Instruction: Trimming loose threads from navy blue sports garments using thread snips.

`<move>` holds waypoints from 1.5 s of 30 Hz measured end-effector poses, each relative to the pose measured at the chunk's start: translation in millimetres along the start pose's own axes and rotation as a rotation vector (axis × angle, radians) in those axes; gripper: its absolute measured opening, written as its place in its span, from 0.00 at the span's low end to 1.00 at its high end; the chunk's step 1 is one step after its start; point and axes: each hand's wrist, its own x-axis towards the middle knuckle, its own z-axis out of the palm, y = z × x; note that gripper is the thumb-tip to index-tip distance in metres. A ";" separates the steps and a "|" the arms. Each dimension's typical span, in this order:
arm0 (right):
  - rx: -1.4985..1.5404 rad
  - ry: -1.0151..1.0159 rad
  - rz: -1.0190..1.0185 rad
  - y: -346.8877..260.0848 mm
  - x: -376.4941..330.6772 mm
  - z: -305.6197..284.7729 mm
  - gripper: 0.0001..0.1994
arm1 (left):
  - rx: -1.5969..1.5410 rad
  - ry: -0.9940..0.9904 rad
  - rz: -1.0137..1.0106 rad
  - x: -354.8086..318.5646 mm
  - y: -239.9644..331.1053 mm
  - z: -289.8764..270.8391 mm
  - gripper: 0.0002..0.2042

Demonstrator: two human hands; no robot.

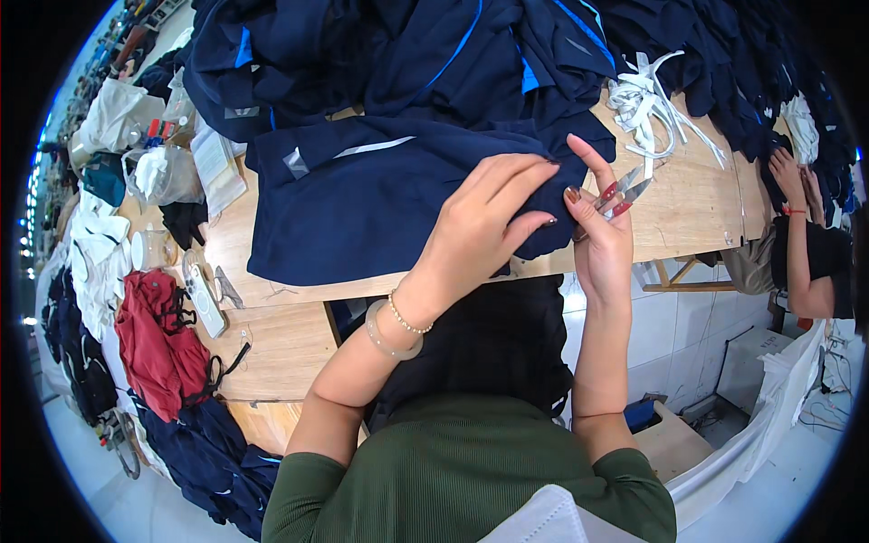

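Note:
A navy garment (335, 226) lies spread on the wooden table in front of me, with a white strip and a small clear sticker near its far edge. My left hand (484, 213) is over its right part, fingers stretched out and thumb apart; whether it presses the cloth I cannot tell. In my right hand (602, 240), beside the garment's right edge, are thread snips (623, 195) with red grips, tucked in the palm with blades pointing up and away. The index finger of that hand is raised, and its thumb points toward the cloth.
A heap of navy garments with blue trim (398, 63) rises behind. White strips (647, 109) lie tangled at the back right. On the left are a phone (206, 299), a red bag (158, 339) and plastic bags (165, 172). At far right, another person's hand (787, 176) touches dark cloth.

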 end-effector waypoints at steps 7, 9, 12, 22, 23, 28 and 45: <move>-0.097 0.017 0.059 0.2 0.0 -7.5 0.26 | -0.001 0.096 0.040 -4.9 -28.2 11.3 0.11; -0.130 0.018 0.078 -1.0 1.0 -9.2 0.26 | 0.016 0.078 0.029 -3.5 -31.3 11.5 0.09; -0.447 0.108 -0.014 -2.1 5.4 -16.4 0.18 | 0.054 0.037 0.002 -2.0 -35.3 11.3 0.06; -0.975 -0.037 -0.298 -28.1 14.4 -27.3 0.08 | 0.067 -0.016 -0.104 6.5 -39.8 12.1 0.03; -1.032 -0.057 -0.428 -27.7 16.4 -25.8 0.10 | 0.068 -0.015 -0.104 6.2 -40.5 12.4 0.03; -1.225 -0.120 -0.550 -21.3 24.9 -21.0 0.11 | 0.069 -0.014 -0.138 5.4 -42.0 13.0 0.02; -1.261 -0.175 -0.548 -16.2 29.4 -16.2 0.09 | -0.006 0.038 -0.166 6.9 -44.2 3.6 0.03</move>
